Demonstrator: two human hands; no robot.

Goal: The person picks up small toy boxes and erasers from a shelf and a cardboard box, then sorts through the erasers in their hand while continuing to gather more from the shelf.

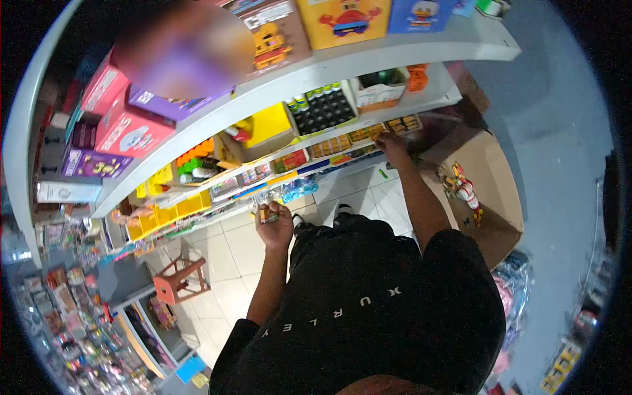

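Observation:
My left hand (274, 228) is raised in front of my body, fingers curled round a small yellow-brown pack (266, 215) whose print is too small to read. My right hand (394, 149) reaches to the lower shelf, with bent fingers at a row of small yellow packs (363, 134). Whether a pack is between those fingers is hidden. More yellow packs (330, 146) lie left of it in the same row, beside a red-fronted box (289, 161). Above the row stands a tray of black-capped tubes (322, 112).
A large open cardboard box (499, 191) holding a red-and-white figure (466, 191) stands on my right. Boxed toys (342, 21) line the upper shelf (395, 51). A brown stool (176, 282) stands on the tiled floor at left. A small green item (383, 174) lies below the shelf.

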